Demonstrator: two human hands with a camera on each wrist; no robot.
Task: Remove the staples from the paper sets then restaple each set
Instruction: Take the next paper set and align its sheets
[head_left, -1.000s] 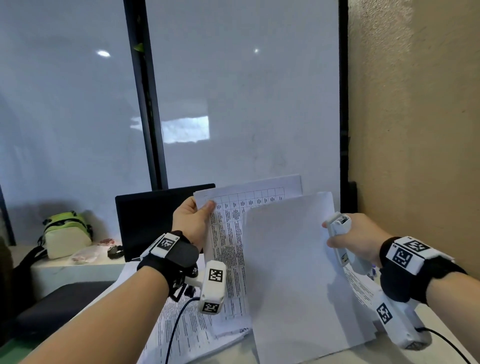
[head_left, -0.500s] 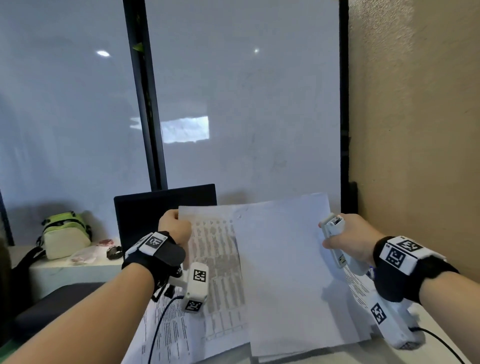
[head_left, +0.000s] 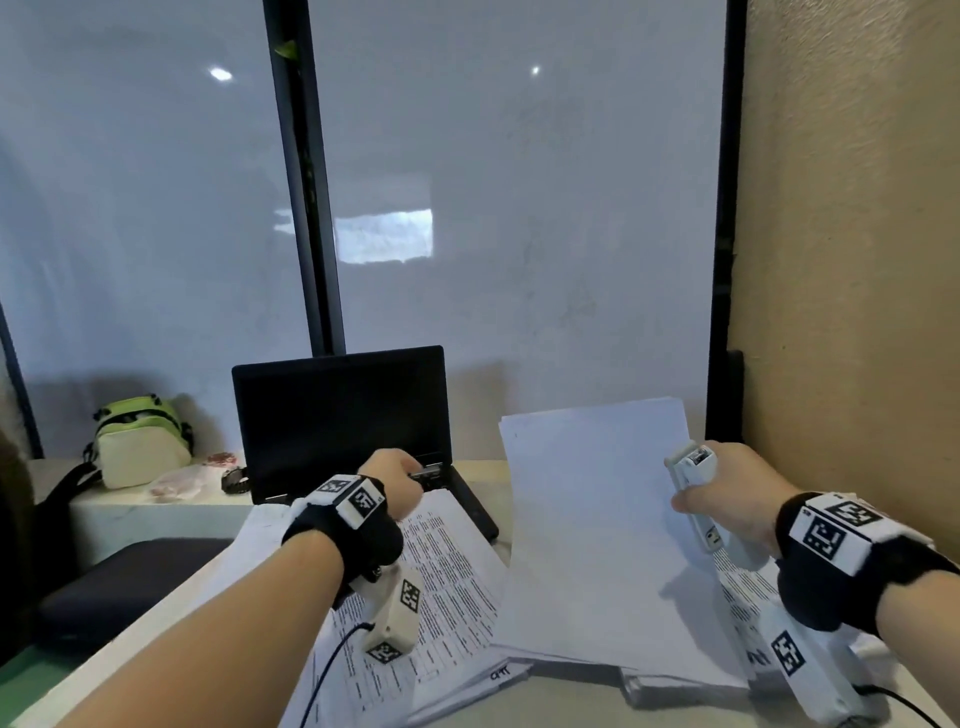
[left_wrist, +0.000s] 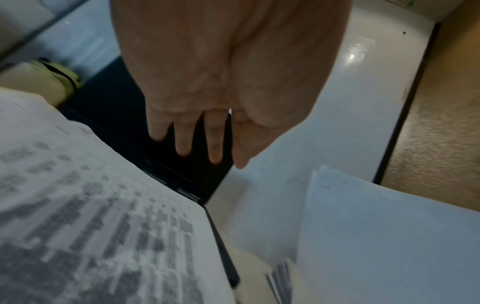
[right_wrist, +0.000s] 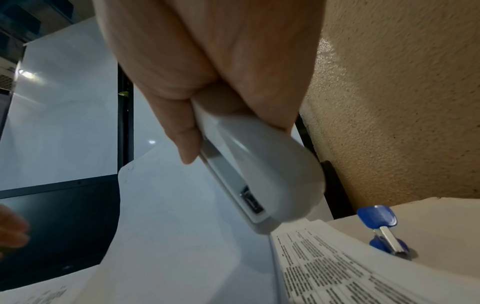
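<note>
The right hand (head_left: 737, 499) holds a white stapler (head_left: 693, 499), with the fingers and thumb curled around its body. The front end of the stapler sticks out past the fingers and points up and away. Just to the left of this hand, a blank white sheet (head_left: 597, 530) stands up and curves, with its bottom edge lying on a stack of printed papers (head_left: 737, 587) under the hand. The stapler is right at the sheet's right edge. In the right wrist view, a small blue staple remover (right_wrist: 384, 230) lies on the table (right_wrist: 441, 226) past that stack, on the far right side. The left hand (head_left: 395, 483) is out in front, well apart from the right hand. Its fingers (left_wrist: 182, 135) are straight and close together, and they hold nothing. They reach out over the black laptop (head_left: 343, 415), which stands open just ahead of the hand. Under the left wrist lies another pile of printed pages (head_left: 447, 587), spread over the table and partly over the laptop's near edge. Far to the left of the left hand, a green and cream bag (head_left: 140, 441) sits on a low ledge.
</note>
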